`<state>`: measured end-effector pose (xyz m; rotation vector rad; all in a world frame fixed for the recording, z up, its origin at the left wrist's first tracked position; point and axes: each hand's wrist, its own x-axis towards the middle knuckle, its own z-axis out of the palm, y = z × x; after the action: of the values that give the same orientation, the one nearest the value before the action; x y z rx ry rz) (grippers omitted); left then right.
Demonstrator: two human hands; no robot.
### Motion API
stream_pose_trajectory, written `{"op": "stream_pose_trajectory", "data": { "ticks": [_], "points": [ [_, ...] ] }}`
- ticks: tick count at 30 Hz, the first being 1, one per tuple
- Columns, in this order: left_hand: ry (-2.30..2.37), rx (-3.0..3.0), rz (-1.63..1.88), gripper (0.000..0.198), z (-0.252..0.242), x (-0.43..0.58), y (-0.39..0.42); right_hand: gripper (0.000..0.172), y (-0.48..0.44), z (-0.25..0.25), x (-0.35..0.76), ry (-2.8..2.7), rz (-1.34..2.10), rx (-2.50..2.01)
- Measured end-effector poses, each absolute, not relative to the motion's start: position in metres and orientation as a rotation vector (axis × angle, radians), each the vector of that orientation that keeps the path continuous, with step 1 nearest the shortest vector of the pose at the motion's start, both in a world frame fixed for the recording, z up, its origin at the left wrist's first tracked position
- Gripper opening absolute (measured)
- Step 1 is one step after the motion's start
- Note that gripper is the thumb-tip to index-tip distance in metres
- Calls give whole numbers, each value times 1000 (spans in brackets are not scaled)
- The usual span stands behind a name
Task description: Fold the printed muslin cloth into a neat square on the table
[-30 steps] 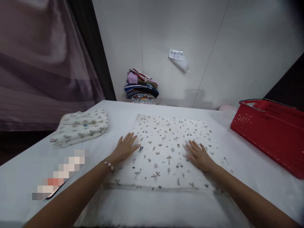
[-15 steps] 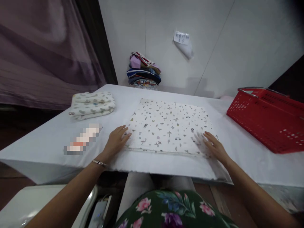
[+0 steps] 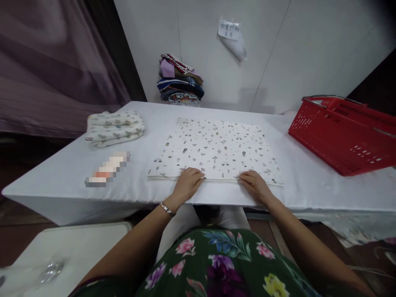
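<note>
A white cloth (image 3: 216,148) with small printed palms, rainbows and animals lies flat and folded in layers on the white-covered table (image 3: 123,187). My left hand (image 3: 188,181) pinches its near edge, left of the middle, with a bracelet on the wrist. Farther right along the same edge, my right hand (image 3: 254,185) is closed with thumb and fingertips together on the cloth. Both hands face inward, and the stretch of edge between them shows.
A folded patterned cloth (image 3: 115,128) sits at the table's left, with a blurred-out item (image 3: 108,170) nearer me. A red basket (image 3: 343,136) stands at the right. Behind the table are stacked folded fabrics (image 3: 181,80); a bagged paper note (image 3: 230,35) hangs on the wall.
Both hands have come inward from the cloth's two sides to its near edge, and their spread fingers have closed on it. The view has tilted down slightly.
</note>
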<state>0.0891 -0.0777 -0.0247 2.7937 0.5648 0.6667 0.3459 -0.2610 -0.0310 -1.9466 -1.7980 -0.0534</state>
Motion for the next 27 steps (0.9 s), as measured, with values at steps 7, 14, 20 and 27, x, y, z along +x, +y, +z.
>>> {"op": "stream_pose_trajectory", "data": {
  "ticks": [7, 14, 20, 27],
  "points": [
    [603, 2795, 612, 17, -33, 98, -77, 34, -250, -34, 343, -1846, -87, -1971],
    [481, 2895, 569, 18, -31, 102, -73, 33, -251, -31, 347, -1930, -60, -1935],
    [358, 2988, 446, 23, -22, 106, -67, 31, -248, -24, 348, -2026, -91, -1901],
    [395, 2978, 467, 21, -26, 108, -67, 31, -247, -25, 347, -2027, -140, -1921]
  ]
}}
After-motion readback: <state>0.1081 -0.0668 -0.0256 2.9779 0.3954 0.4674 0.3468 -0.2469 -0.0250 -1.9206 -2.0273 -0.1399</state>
